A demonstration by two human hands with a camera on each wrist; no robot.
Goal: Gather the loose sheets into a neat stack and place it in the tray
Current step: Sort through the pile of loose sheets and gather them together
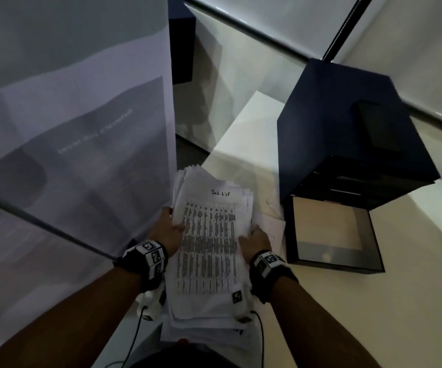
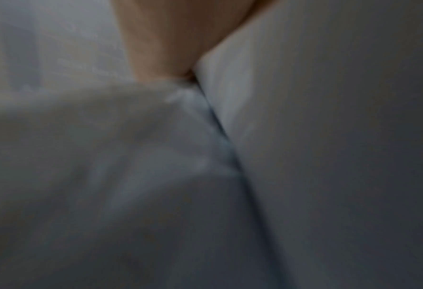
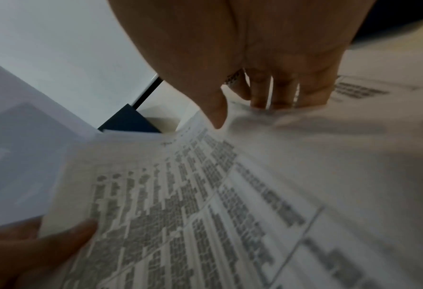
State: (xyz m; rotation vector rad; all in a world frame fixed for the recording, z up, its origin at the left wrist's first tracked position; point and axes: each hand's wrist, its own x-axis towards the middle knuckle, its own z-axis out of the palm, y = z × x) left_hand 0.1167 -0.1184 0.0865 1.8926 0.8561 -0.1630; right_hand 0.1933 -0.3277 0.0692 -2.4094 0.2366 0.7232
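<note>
Two hands at work: our left hand (image 1: 167, 231) grips stack (image 1: 209, 251) at left edge, thumb on top; right hand (image 1: 254, 244) grips right edge. Stack held over bench (image 1: 414, 301), edges ragged. One loose sheet (image 1: 274, 224) remains on bench under right hand. One tray (image 1: 334, 268) beyond, to right, holding no sheets. Squaring and placing left, we judge.

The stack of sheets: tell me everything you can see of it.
The stack of sheets is white printer paper, many sheets thick, edges uneven and fanned at the near and far ends. The top sheet carries dense columns of small print under a short handwritten heading. It lies lengthwise, pointing away from the person. The left hand grips its left edge, thumb on top; the right hand grips its right edge. The tray lies to its right, apart from it.
</note>
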